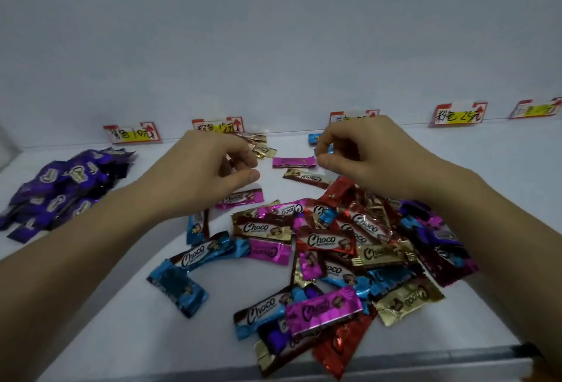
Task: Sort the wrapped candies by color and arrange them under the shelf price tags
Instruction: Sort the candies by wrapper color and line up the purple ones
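We see foil-wrapped candies [331,248] heaped on the shelf [121,305], colours mixed. Our right hand [365,159] pinches a blue candy [324,156]; our left hand [213,169] curls, grasp undeterminable. Bare surface runs front-left to the edge [395,362].

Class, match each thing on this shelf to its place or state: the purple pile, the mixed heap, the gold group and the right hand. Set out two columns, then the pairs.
Column A
1. purple pile
2. mixed heap
3. gold group
4. right hand

Column B
a. its fingers pinch a blue candy
b. front middle of the shelf
c. far left, below the first tag
d. at the back, by the second tag, just beyond the left hand

Pairs: 1-c; 2-b; 3-d; 4-a
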`<state>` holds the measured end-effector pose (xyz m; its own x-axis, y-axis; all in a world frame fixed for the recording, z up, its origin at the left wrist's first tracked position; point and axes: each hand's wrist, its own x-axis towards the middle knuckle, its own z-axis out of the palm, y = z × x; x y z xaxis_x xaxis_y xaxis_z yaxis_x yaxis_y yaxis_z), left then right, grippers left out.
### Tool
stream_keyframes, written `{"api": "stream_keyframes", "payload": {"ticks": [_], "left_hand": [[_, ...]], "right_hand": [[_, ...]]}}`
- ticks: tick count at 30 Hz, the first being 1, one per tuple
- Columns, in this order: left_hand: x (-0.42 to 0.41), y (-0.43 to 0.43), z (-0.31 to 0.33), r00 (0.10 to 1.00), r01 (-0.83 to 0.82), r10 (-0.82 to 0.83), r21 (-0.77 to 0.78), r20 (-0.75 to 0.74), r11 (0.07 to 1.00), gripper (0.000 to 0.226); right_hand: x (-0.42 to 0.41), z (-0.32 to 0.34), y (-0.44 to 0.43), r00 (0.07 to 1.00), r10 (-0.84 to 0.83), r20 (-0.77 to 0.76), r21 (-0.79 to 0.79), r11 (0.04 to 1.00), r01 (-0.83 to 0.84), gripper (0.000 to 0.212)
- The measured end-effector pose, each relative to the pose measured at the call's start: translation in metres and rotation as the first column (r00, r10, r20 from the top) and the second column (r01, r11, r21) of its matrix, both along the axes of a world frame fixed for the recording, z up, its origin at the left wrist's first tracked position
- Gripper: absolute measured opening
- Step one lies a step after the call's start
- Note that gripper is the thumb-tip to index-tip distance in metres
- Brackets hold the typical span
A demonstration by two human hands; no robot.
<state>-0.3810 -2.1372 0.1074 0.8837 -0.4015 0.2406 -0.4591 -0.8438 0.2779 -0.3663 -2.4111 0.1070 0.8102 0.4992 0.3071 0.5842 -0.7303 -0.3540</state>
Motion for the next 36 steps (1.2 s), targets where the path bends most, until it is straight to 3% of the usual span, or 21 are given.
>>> {"api": "stream_keyframes", "payload": {"ticks": [9,13,18,23,28,33,36], "left_hand": [[-0.044,0.060,-0.010,0.999,0.001,-0.003,-0.043,-0.048,0.999,0.020],[-0.050,0.074,-0.020,0.980,0.065,-0.052,0.062,-0.192,0.996,0.041],[-0.053,0.077,-0.022,0.983,0.051,-0.035,0.087,-0.178,0.995,0.030],[-0.053,0.080,-0.023,0.985,0.009,-0.007,0.010,-0.174,1.000,0.017],[-0.052,0.081,-0.023,0.977,-0.128,0.102,-0.131,-0.189,0.983,0.005],[-0.056,0.064,-0.019,0.961,-0.213,0.097,-0.473,-0.257,0.855,0.036],[-0.053,0.054,-0.015,0.962,-0.194,0.079,-0.448,-0.263,0.873,0.016]], "right_hand": [[-0.040,0.002,0.056,0.974,0.203,-0.098,-0.005,0.979,-0.204,0.022],[-0.050,0.005,0.084,0.943,0.284,-0.174,-0.184,0.931,-0.314,0.034],[-0.063,-0.010,0.116,0.942,0.314,-0.116,-0.315,0.888,-0.335,0.043],[-0.063,-0.019,0.121,0.953,0.278,-0.121,-0.219,0.929,-0.299,0.025],[-0.061,-0.015,0.110,0.974,0.194,-0.118,-0.012,0.980,-0.197,0.006],[-0.051,0.001,0.092,0.981,0.092,-0.170,0.096,0.992,-0.077,0.005],[-0.040,0.015,0.073,0.960,0.055,-0.274,0.146,0.989,-0.015,0.007]]}}
